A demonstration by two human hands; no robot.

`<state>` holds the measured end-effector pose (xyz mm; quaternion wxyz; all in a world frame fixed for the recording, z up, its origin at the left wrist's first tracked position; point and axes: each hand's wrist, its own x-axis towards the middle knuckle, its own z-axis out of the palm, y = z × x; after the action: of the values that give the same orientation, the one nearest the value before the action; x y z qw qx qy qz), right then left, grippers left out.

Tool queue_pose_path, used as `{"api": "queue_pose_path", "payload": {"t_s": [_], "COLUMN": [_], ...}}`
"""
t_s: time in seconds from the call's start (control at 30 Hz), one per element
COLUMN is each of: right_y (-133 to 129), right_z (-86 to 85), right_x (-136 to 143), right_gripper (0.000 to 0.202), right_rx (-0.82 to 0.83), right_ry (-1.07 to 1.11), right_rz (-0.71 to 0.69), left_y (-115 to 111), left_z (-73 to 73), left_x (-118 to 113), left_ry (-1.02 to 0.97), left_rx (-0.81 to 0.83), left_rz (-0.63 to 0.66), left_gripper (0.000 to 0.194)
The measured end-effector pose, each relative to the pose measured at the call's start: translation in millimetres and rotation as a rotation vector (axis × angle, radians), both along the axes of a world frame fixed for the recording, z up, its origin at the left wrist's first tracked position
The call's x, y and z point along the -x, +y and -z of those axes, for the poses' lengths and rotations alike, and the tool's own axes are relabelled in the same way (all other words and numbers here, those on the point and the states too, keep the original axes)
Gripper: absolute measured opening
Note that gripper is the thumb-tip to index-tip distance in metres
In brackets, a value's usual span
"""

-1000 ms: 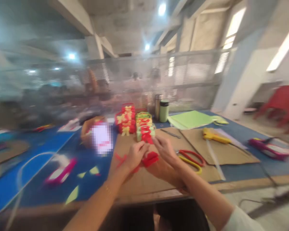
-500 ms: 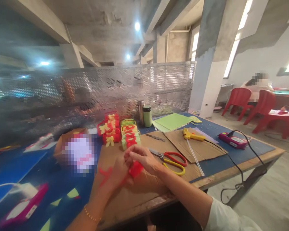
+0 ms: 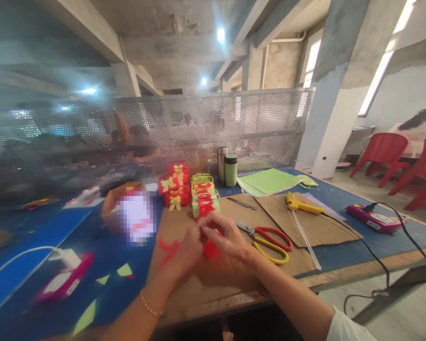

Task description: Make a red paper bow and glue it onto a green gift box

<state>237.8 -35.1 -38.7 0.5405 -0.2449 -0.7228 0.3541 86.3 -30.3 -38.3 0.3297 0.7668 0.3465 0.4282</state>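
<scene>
Over the cardboard sheet (image 3: 206,279) my two hands meet, fingers pinched together. Between and below them shows a bright red piece of soft-looking material (image 3: 211,249), partly covered by the fingers. My left hand (image 3: 189,247) is closed at its edge, its fingertips blurred and partly hidden. My right hand (image 3: 229,236) curls over it with thumb and fingers closed. Left of my left hand lies a red bow-shaped cutout (image 3: 168,250). Just beyond the hands stand rows of small red bags with yellow bows (image 3: 175,196) and green bags with red bows (image 3: 204,199).
Scissors (image 3: 266,241) with red and yellow handles lie right of my hands. Further right are a yellow glue gun (image 3: 303,204) with its cord and a magenta power strip (image 3: 374,219). Green sheets (image 3: 270,181), two flasks (image 3: 230,170) and a cardboard box (image 3: 110,203) stand behind.
The view has turned left, so the table and its things appear further right. My hands stay together at the red piece, with only slight finger movement.
</scene>
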Motion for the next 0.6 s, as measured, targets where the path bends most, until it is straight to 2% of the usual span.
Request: {"api": "queue_pose_path", "payload": {"t_s": [0.1, 0.17, 0.27, 0.53, 0.6], "right_y": [-2, -2, -3, -5, -7], "right_z": [-2.8, -3.0, -0.4, 6.3, 4.9], "right_x": [-3, -5, -7, -12, -12], "right_gripper": [0.012, 0.014, 0.014, 0.018, 0.017], "right_rx": [-0.269, -0.357, -0.385, -0.429, -0.432], "right_ry": [-0.132, -0.146, -0.139, -0.121, -0.136], "right_rz": [0.115, 0.161, 0.193, 0.221, 0.243], "left_y": [6, 9, 8, 8, 6], "left_z": [1.8, 2.9, 2.9, 12.4, 14.1], "left_x": [6, 9, 10, 2, 0], "left_ry": [-0.021, -0.039, -0.066, -0.123, -0.140], "left_rx": [-0.012, 0.032, 0.110, 0.090, 0.136], "left_rz": [0.003, -0.014, -0.038, -0.111, -0.112], "left_gripper": [0.032, 0.035, 0.037, 0.024, 0.023]}}
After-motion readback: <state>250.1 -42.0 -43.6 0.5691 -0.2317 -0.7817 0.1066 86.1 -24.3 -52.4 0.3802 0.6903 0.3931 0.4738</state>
